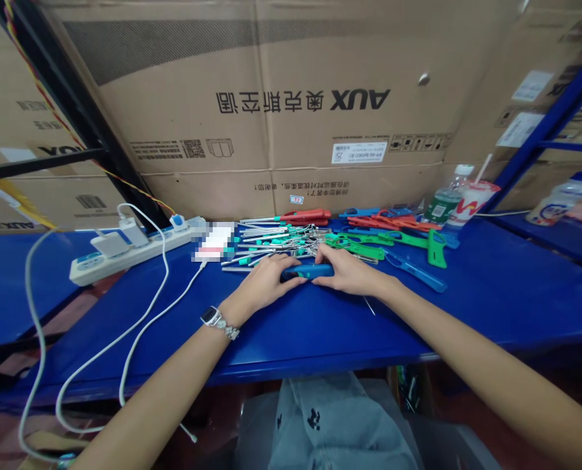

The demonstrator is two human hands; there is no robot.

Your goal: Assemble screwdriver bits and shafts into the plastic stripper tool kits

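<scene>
Both hands grip a blue lighter handle (315,270) low over the blue table, one at each end. My left hand (270,282) is closed on its left end, and my right hand (346,271) pinches the right end. Part of the handle is hidden by the fingers. Just beyond lies a pile of metal lighter tubes (259,247) with teal parts. Red lighters (305,216) lie behind that pile. Green handle shells (369,249), orange-red shells (398,222) and a blue shell (415,269) spread to the right. A thin wire (370,305) lies near my right wrist.
On the left, a white power strip (139,251) has chargers and white cables running over the table edge. A blurred-out phone (215,240) is plugged in beside the pile. Large cardboard boxes (301,59) wall the back. A bottle (445,199) and cup (473,201) stand at right.
</scene>
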